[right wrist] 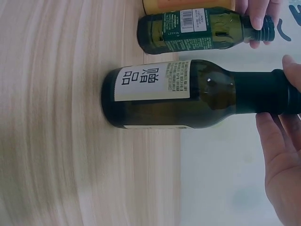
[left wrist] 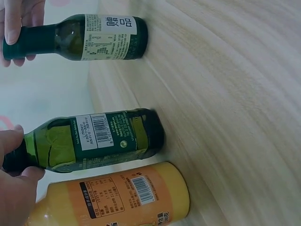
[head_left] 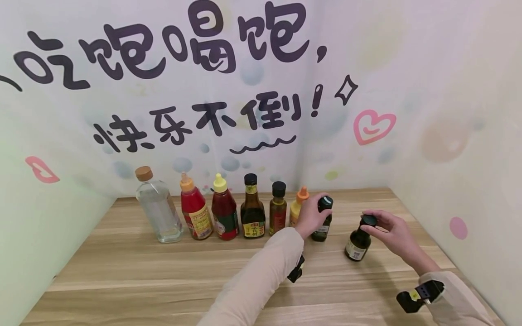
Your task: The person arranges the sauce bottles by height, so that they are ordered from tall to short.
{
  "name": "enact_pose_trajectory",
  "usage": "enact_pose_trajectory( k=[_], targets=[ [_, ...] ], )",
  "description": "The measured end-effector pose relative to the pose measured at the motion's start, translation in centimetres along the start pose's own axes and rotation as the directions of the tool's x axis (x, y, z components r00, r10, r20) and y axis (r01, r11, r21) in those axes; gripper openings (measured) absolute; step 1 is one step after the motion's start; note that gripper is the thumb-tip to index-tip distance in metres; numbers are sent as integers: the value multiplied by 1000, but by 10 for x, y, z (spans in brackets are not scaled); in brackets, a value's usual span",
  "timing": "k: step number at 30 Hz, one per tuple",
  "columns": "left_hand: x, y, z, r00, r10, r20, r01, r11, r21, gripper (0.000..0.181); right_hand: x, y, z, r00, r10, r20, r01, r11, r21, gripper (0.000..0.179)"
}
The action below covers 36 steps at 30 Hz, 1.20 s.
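My left hand [head_left: 311, 216] pinches the capped neck of a green glass bottle [left wrist: 94, 141], which stands upright at the right end of a row. Farther right, my right hand [head_left: 393, 233] grips the dark cap of a small dark bottle [head_left: 356, 246] with a white label. In the right wrist view that small bottle [right wrist: 155, 94] is large, thumb and fingers on either side of its cap. Right beside the green bottle is a yellow squeeze bottle [left wrist: 122, 195] with an orange tip, partly hidden by the left hand in the head view.
Leftward along the row stand a small oil bottle [head_left: 278, 213], a brown sauce bottle [head_left: 253, 210], two red squeeze bottles [head_left: 224, 213] and a clear bottle [head_left: 157, 210] with a brown cap. The wooden table [head_left: 163, 280] meets a printed backdrop [head_left: 261, 163] behind and a pale wall [head_left: 469, 181] at right.
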State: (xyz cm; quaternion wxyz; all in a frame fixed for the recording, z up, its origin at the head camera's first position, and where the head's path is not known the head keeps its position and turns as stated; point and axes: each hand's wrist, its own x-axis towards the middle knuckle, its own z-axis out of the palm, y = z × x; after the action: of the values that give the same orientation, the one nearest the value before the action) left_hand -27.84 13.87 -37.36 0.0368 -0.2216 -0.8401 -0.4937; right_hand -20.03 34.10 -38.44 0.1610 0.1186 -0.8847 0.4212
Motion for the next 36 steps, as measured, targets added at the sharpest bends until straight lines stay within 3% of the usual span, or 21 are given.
enact_pose_trajectory(
  k=[8, 19, 23, 36],
  targets=[
    [1, -4, -2, 1000, 16, 8, -16, 1000, 4, 38, 1, 1, 1, 1000, 1, 3, -1, 999, 49, 35],
    [-1, -3, -1, 1000, -18, -24, 17, 1000, -18, 36, 0, -2, 1, 999, 23, 46, -23, 1000, 5, 40],
    [0, -2, 0, 999, -31, -25, 30, 999, -29, 36, -1, -1, 0, 998, -2, 59, 1, 1000, 16, 42],
    [-1, -2, -1, 1000, -15, -25, 14, 999, -31, 36, -1, -3, 1, 998, -34, 50, 36, 999, -40, 41]
  ],
)
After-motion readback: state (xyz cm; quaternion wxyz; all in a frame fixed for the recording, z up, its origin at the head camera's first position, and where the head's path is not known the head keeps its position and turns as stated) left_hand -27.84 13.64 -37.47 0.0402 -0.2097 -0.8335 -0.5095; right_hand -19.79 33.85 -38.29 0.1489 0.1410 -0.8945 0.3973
